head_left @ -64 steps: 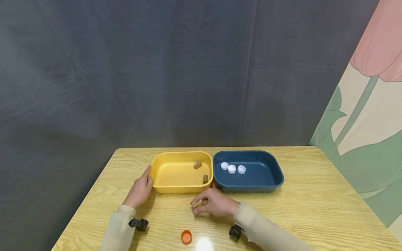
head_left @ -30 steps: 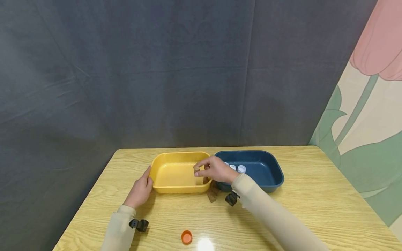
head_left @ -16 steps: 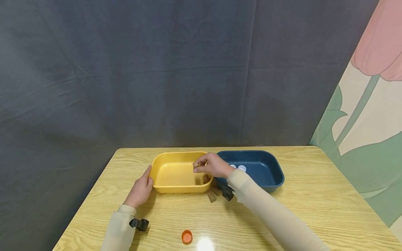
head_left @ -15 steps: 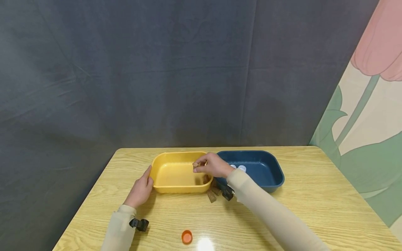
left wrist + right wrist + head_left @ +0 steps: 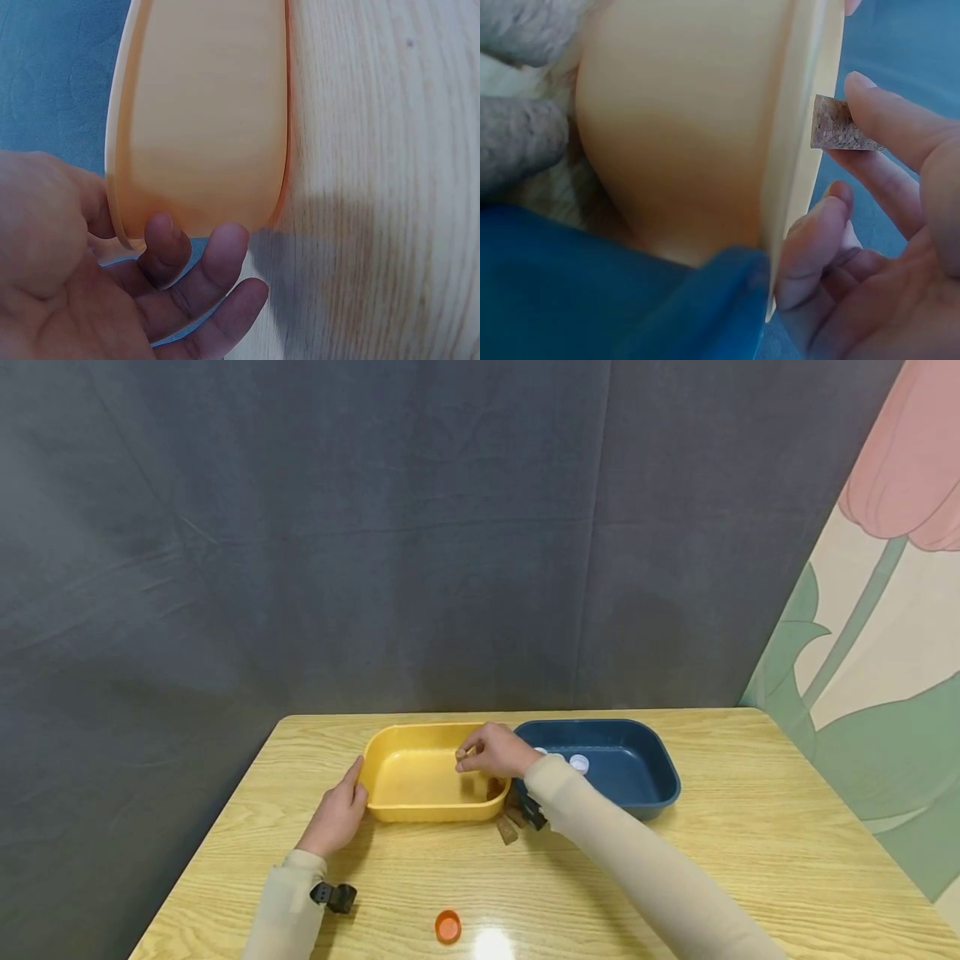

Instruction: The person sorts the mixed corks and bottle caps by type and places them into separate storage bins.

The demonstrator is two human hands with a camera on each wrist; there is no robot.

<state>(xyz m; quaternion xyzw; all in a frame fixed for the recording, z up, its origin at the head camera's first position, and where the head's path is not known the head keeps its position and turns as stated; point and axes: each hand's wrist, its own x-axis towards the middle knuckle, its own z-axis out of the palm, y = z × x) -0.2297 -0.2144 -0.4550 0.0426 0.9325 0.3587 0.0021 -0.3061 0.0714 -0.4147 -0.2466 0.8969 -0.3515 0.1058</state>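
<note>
My left hand [image 5: 335,814] grips the left end of the yellow tray [image 5: 427,812]; in the left wrist view its fingers curl against the tray's outer wall. Over the tray's right part, my right hand [image 5: 501,750] pinches a cork [image 5: 838,124] between thumb and finger, above the floor of the tray. A brown cork [image 5: 495,788] lies inside the tray near its right front corner; the hand hides part of that area. Other corks [image 5: 507,832] lie on the table by the gap between the yellow tray and the blue tray [image 5: 622,785].
White bottle caps [image 5: 579,764] sit in the blue tray, partly hidden by the right arm. An orange bottle cap [image 5: 447,927] lies on the wooden table [image 5: 750,827] near its front. A dark curtain [image 5: 450,543] hangs behind the table.
My right hand has carried the cork from the table up and over the yellow tray, then shifted slightly left. The left hand has stayed on the tray.
</note>
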